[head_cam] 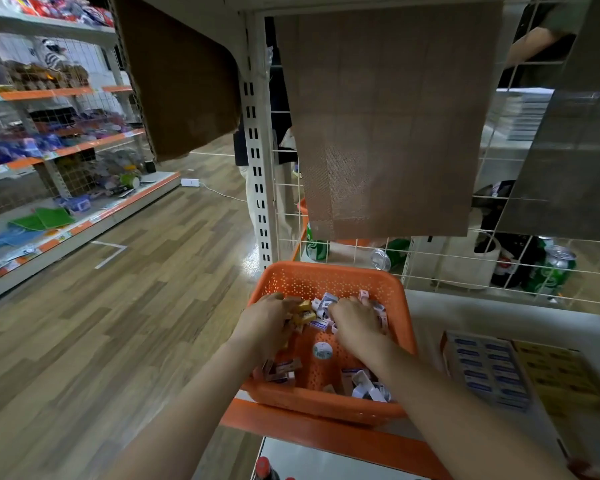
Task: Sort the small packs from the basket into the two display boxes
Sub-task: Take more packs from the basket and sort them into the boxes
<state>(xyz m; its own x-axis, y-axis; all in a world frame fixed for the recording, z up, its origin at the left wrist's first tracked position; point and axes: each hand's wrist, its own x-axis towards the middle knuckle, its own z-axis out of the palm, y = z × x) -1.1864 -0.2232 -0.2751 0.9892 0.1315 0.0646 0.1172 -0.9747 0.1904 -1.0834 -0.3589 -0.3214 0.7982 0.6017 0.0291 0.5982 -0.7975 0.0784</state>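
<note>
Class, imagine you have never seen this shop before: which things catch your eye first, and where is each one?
The bright orange basket at the front edge of the shelf stands out first, with the left hand and right hand both down among the small packs in it. To its right lie a blue display box and a yellow display box. Above hangs a large brown cloth.

Both bare forearms stretched forward, hands palm-down and near each other. The left hand (267, 323) curled its fingers round yellow packs (304, 311); the right hand's (355, 323) fingers bent downward, their hold hidden.
</note>
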